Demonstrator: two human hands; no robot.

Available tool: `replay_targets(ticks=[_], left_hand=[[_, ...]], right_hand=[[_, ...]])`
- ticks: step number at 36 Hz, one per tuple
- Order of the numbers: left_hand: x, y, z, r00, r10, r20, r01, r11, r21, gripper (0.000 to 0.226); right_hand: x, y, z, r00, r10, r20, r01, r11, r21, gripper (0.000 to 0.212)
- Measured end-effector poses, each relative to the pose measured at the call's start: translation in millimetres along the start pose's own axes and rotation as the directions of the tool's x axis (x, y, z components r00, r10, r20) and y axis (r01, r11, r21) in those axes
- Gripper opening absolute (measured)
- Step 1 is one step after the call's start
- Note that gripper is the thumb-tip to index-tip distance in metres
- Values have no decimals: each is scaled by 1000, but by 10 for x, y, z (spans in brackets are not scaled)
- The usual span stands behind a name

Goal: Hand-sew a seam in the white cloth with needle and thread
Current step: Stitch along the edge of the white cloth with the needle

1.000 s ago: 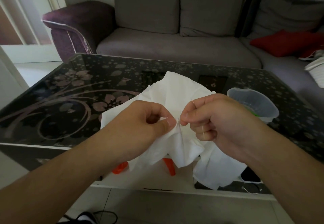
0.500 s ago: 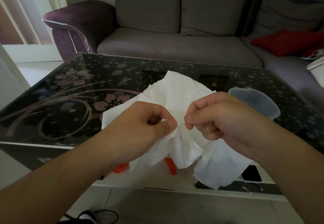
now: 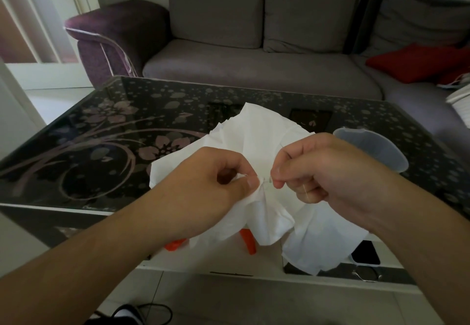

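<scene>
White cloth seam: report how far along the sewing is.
Done: no finished stitches can be made out on the white cloth; too fine to tell. In hand: the left hand pinches a fold of the cloth, and the right hand pinches close beside it at what looks like the needle, with a thread running across its fingers. Left: apparently most of the seam; the cloth hangs loose and crumpled over the table edge.

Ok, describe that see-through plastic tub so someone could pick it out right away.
Start at the dark glass table with the floral pattern. Near its right side, just beyond the right hand, stands the plastic tub. It is the only translucent, round-rimmed container there, unlike the crumpled white cloth beside it.
</scene>
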State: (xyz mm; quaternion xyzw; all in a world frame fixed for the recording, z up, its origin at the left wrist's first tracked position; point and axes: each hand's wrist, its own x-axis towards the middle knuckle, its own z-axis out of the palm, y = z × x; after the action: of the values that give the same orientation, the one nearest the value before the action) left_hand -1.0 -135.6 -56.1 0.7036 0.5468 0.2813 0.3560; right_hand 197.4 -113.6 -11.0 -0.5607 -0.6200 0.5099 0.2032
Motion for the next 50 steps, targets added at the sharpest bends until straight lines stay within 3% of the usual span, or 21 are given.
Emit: replay_targets(ticks=[6, 15, 20, 25, 29, 34, 41, 50], left_hand=[[-34, -36, -77, 1000, -13, 21, 17, 983, -185, 18], [-19, -35, -1, 1000, 19, 10, -18, 997, -77, 17], [-20, -40, -16, 999, -34, 28, 38, 988, -147, 19], [-17, -62, -48, 997, -68, 33, 74, 979, -192, 21], [-1, -52, -32, 995, -91, 32, 95, 981, -166, 20], [-17, -33, -25, 998, -45, 33, 47, 997, -67, 19], [3, -47, 32, 1000, 5, 21, -8, 993, 114, 18], [-27, -17, -8, 997, 13, 71, -18, 998, 66, 18]], right_hand=[[22, -32, 28, 995, -54, -79, 45, 993, -111, 22], [1, 4, -21, 989, -129, -74, 117, 983, -138, 21], [10, -7, -29, 982, -145, -120, 144, 989, -17, 37], [-24, 38, -54, 912, -324, -251, 314, 946, -78, 39], [-49, 60, -110, 850, -426, -312, 442, 897, -19, 40], [-38, 71, -148, 792, -459, -402, 533, 841, 90, 39], [-38, 95, -135, 728, -513, -456, 614, 783, 101, 37], [-2, 75, -145, 689, -542, -481, 646, 760, 68, 36]])
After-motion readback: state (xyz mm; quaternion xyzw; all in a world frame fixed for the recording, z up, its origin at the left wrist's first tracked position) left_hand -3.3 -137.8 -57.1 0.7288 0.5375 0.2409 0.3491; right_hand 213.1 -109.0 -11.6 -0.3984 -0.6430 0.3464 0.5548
